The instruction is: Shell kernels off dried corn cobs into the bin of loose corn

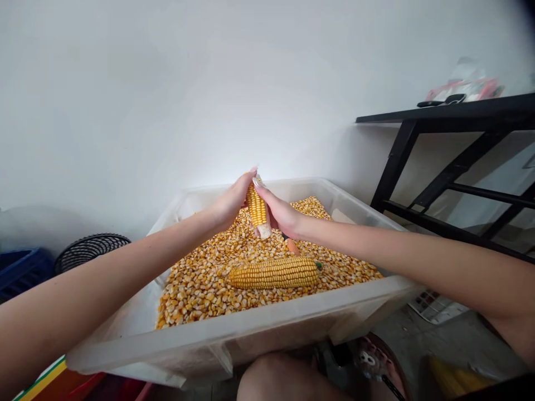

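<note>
Both my hands are closed round one yellow corn cob (256, 207), held upright above a plastic bin of kernels. My left hand (234, 199) grips its left side, and my right hand (281, 211) its right side, with the thumbs near the top. Pale bare cob shows at the lower end. Below lies a second corn cob (275, 273), full of kernels, on its side on the loose corn kernels (200, 284). A small orange piece (292, 247) pokes out under my right hand; what it is I cannot tell.
The translucent bin (251, 320) stands against a white wall (209, 83). To the right is a black metal-framed table (451, 114) with plastic bags on top. A black wire basket (90, 245) and a blue crate (23, 270) sit at left. My knee (284, 379) is below the bin's front edge.
</note>
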`<state>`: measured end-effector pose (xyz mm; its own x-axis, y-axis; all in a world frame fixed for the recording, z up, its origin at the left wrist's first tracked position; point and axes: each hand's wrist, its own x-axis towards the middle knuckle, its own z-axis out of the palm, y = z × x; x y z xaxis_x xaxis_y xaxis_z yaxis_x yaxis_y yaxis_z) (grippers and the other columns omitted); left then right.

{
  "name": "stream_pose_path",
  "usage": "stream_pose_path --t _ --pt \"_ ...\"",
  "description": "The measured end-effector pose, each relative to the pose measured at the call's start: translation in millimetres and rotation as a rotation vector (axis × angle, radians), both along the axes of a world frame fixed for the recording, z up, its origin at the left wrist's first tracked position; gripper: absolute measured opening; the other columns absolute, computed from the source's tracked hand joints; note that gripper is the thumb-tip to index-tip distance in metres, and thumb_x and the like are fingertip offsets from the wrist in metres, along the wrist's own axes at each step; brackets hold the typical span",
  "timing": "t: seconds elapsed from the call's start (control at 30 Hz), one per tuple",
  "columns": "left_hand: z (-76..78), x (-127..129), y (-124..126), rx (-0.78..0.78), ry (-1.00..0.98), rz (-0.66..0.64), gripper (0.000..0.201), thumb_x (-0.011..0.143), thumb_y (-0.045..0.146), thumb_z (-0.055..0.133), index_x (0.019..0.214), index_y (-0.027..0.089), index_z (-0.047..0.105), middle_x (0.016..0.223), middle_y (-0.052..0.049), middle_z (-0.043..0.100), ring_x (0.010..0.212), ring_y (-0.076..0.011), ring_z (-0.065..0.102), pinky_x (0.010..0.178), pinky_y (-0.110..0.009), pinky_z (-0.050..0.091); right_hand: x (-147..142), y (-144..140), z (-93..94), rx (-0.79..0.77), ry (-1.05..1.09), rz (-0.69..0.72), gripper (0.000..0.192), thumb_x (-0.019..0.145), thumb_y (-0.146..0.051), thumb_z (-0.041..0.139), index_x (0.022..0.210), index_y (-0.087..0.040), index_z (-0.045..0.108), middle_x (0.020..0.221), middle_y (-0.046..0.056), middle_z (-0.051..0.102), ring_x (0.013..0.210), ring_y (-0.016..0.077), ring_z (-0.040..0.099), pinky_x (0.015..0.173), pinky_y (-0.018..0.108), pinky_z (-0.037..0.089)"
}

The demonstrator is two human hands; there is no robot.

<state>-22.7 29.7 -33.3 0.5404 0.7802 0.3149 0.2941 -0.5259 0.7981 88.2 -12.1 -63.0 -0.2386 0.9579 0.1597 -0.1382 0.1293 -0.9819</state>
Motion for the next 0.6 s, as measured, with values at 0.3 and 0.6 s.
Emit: stream_pose_path --t 0.3,0.6 --pt "-4.8 -6 11 0.010 0.053 0.095 0.038 0.078 0.047 0.034 0.072 0.014 0.052 0.059 -0.003 0.052 0.054 -0.0127 0.049 0.046 -0.022 0.037 19 5 3.5 -0.014 -0.126 0.020 0.035 0.080 -0.050 0.041 0.083 -0.019 0.057 0.060 0.000 0.053 0.046 0.0107 0.047 0.042 0.024 0.042" --pt "-9.1 -9 17 -0.206 0.232 -0.030 0.042 0.080 0.046 0.026 0.047 0.021 0.035 0.031 0.002 0.032 0.029 -0.0099 0.029 0.035 -0.025 0.023 22 18 -13.6 0.159 -0.234 -0.046 0.040 0.079 -0.049 0.044 0.084 -0.014 0.063 0.077 0.003 0.065 0.073 0.0130 0.058 0.075 0.025 0.044"
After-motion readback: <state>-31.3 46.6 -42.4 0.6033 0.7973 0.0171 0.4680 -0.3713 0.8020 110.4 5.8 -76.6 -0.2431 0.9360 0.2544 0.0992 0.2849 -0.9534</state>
